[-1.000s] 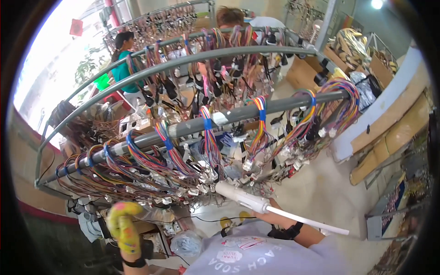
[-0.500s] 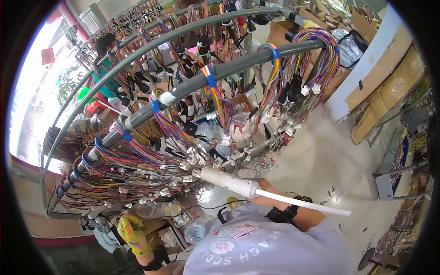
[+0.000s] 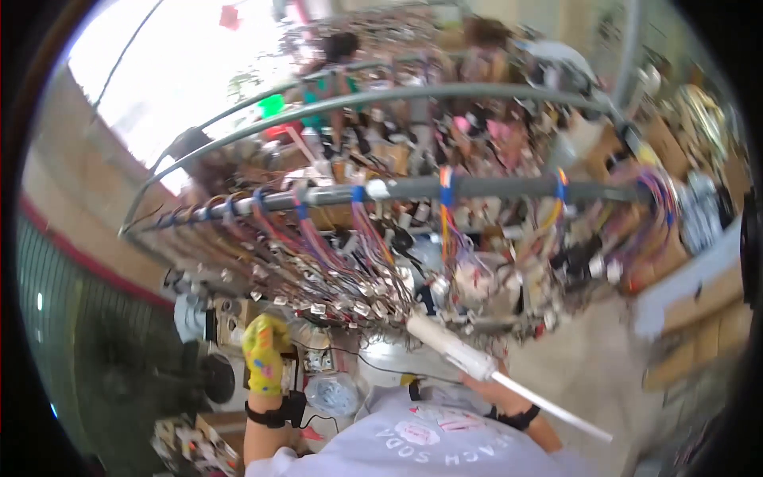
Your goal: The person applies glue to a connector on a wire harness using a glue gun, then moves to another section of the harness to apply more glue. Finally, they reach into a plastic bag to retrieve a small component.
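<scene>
My right hand (image 3: 486, 388) grips a white sealant gun (image 3: 450, 348) with a long barrel and a thin white rod sticking out behind; its fingers are mostly hidden by the gun. The nozzle end points away from me, close to white connectors (image 3: 362, 308) on the hanging wire harnesses (image 3: 373, 238). These multicoloured bundles are tied with blue bands over a grey metal rail (image 3: 493, 188). My left hand (image 3: 266, 356), in a yellow patterned glove, is held up at the left, fingers curled in; whether anything is inside cannot be made out. It touches no harness.
A second curved grey rail (image 3: 397, 93) runs behind. Beyond it, a person in green (image 3: 324, 102) and another dark-haired person (image 3: 486, 36) are at work. A clear plastic bag (image 3: 332, 393) lies below me, with a black cable (image 3: 381, 367) nearby. Cardboard (image 3: 707, 342) leans at the right.
My view has swung left, so the rack lies more level and shifts right in the picture. The gun stays in my right hand; my left hand stays raised and curled.
</scene>
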`<state>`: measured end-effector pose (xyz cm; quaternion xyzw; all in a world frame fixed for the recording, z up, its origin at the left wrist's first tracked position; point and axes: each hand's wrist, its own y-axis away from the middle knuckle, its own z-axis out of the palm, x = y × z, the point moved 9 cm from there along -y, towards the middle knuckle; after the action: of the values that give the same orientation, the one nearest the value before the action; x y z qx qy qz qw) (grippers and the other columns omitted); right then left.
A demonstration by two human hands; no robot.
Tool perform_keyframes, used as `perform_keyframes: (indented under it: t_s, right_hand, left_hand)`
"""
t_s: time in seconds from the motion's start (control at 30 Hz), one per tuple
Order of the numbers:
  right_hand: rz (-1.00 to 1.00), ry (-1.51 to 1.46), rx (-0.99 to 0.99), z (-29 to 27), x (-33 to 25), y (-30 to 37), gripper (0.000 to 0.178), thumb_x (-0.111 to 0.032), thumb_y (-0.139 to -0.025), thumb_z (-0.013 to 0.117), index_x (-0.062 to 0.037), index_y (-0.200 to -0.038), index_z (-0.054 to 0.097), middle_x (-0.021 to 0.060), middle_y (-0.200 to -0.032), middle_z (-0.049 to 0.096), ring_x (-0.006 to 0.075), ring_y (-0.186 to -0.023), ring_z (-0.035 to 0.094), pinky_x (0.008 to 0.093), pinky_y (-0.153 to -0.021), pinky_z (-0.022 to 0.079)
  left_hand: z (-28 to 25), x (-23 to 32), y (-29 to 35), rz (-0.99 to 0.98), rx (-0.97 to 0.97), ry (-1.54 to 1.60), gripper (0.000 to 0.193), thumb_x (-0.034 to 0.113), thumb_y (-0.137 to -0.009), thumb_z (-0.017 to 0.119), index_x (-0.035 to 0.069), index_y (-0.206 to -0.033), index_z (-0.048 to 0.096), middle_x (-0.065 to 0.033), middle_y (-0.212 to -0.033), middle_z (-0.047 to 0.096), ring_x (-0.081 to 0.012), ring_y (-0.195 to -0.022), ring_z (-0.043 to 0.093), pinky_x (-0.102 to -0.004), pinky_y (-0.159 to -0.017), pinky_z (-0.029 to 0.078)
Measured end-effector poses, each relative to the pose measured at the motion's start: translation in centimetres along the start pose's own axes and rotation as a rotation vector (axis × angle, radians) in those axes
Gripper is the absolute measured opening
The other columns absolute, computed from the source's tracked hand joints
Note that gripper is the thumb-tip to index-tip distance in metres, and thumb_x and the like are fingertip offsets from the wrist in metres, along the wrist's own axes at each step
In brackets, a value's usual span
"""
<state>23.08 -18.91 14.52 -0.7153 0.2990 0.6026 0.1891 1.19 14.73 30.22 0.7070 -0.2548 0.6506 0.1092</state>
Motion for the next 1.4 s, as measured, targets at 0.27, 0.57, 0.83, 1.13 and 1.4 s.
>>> perform_keyframes:
  t_s: [0.27,0.57,0.83,1.13,1.4]
  right_hand:
    - [-0.165,0.169,-0.248,-4.2,3.5,-2.6,0.052,-0.023,-0.075,0.076,0.0031,-0.117,0.058,0.0151,-0.099,0.068,0.0204,-0.090,0.066,0.0313,-0.080,0.052]
    - [-0.311,0.214,-0.467,-1.3,-0.3,-5.7,0.042,-0.015,-0.074,0.076,-0.0014,-0.111,0.062,0.0118,-0.094,0.069,0.0211,-0.085,0.066,0.0328,-0.077,0.052]
    - [-0.314,0.433,-0.569,8.1,-3.0,-8.0,0.029,-0.008,-0.082,0.068,0.0026,-0.108,0.060,0.0139,-0.096,0.065,0.0201,-0.088,0.064,0.0355,-0.074,0.051]
    - [-0.403,0.551,-0.763,19.2,-1.9,-11.2,0.031,-0.006,-0.082,0.067,0.0029,-0.110,0.060,0.0138,-0.100,0.064,0.0204,-0.091,0.062,0.0352,-0.077,0.050]
    - [-0.506,0.582,-0.938,22.9,-1.4,-11.5,0.033,-0.004,-0.081,0.067,0.0031,-0.113,0.059,0.0137,-0.103,0.064,0.0207,-0.094,0.061,0.0349,-0.080,0.049]
  left_hand:
    - [5.6,1.6,3.9,-0.022,0.173,0.120,0.039,0.035,-0.093,0.056,0.001,-0.076,0.063,-0.0034,-0.067,0.060,-0.0113,-0.058,0.054,-0.0258,-0.056,0.042]
    - [0.7,-1.3,8.0,-0.086,0.438,0.143,0.042,0.038,-0.094,0.051,0.002,-0.073,0.058,-0.0028,-0.065,0.055,-0.0113,-0.058,0.050,-0.0261,-0.054,0.039]
    - [-9.9,-11.5,13.9,-0.145,0.730,0.389,0.032,0.034,-0.095,0.055,0.007,-0.080,0.061,0.0009,-0.070,0.056,-0.0088,-0.061,0.050,-0.0247,-0.056,0.041]
    - [-16.1,-20.5,33.7,-0.517,1.282,0.337,0.035,0.037,-0.093,0.055,0.004,-0.086,0.064,-0.0032,-0.071,0.062,-0.0103,-0.062,0.057,-0.0267,-0.060,0.048]
    - [-11.0,-26.2,50.8,-0.863,1.482,-0.202,0.037,0.037,-0.092,0.047,0.005,-0.089,0.064,-0.0118,-0.083,0.066,-0.0284,-0.077,0.063,-0.0391,-0.069,0.050]
